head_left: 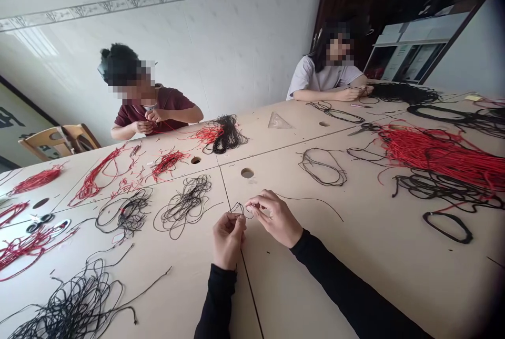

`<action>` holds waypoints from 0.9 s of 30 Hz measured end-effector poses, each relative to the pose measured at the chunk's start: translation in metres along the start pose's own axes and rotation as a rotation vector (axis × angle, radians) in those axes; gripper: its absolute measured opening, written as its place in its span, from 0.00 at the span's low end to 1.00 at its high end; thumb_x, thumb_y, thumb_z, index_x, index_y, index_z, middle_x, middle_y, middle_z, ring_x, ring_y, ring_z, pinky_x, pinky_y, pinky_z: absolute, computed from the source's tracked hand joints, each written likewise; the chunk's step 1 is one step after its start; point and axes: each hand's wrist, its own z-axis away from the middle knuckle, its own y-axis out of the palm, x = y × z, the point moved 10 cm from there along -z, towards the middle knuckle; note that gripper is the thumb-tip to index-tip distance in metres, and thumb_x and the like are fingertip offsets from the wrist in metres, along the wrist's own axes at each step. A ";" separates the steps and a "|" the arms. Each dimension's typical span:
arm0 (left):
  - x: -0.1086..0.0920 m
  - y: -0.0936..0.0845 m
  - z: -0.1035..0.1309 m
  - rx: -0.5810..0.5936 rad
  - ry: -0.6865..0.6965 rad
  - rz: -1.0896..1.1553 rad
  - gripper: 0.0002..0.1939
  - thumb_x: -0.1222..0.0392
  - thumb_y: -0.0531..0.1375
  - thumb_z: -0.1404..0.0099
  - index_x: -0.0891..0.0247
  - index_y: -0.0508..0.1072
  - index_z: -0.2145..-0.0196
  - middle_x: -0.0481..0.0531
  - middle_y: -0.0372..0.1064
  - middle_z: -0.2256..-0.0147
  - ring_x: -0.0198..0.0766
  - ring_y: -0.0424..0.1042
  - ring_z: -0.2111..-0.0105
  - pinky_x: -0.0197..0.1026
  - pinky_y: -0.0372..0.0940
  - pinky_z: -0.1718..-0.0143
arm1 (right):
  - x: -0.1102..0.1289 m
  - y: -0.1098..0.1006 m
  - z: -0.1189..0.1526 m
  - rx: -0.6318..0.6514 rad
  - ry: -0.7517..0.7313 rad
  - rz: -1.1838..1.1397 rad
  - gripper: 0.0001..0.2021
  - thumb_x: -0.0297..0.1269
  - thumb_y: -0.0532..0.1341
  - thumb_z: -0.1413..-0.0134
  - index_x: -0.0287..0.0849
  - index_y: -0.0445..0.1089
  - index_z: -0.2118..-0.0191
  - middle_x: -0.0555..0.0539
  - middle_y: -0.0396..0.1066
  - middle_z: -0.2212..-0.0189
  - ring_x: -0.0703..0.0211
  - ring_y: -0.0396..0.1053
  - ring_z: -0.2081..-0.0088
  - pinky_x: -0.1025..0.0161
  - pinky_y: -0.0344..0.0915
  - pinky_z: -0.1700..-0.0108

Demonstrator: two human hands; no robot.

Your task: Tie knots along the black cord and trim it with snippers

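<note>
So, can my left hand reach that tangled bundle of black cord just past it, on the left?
Probably yes: the bundle lies near your left hand, with mostly bare tabletop between. That hand appears to pinch a thin black cord, though, so it may need freeing first.

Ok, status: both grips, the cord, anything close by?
Left grip pinching black cord. Right grip pinching it too, alongside. Black bundle left, touching neither.

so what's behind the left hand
Pale tabletop and a dark seam, visible above and below the left hand in the picture. The hand covers the stretch between, and part of the thin black cord.
</note>
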 end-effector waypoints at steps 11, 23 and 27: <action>0.007 0.017 0.000 0.160 -0.037 0.025 0.18 0.47 0.65 0.49 0.66 0.69 0.74 0.45 0.64 0.81 0.27 0.58 0.87 0.31 0.53 0.89 | 0.002 0.016 0.001 0.164 -0.048 -0.004 0.10 0.30 0.54 0.39 0.45 0.72 0.60 0.46 0.66 0.67 0.57 0.64 0.61 0.59 0.66 0.57; 0.009 0.006 -0.004 0.079 -0.061 0.200 0.16 0.50 0.66 0.48 0.66 0.69 0.74 0.45 0.64 0.81 0.28 0.59 0.86 0.31 0.54 0.89 | -0.002 0.001 0.001 0.019 0.020 -0.007 0.04 0.33 0.56 0.42 0.42 0.68 0.63 0.46 0.69 0.65 0.55 0.64 0.60 0.56 0.63 0.55; 0.009 0.005 -0.005 0.081 -0.048 0.236 0.16 0.50 0.66 0.48 0.65 0.68 0.75 0.45 0.65 0.80 0.28 0.60 0.86 0.32 0.55 0.88 | -0.005 0.016 0.003 0.123 0.063 -0.022 0.04 0.34 0.57 0.43 0.43 0.67 0.68 0.48 0.70 0.70 0.58 0.64 0.66 0.59 0.62 0.61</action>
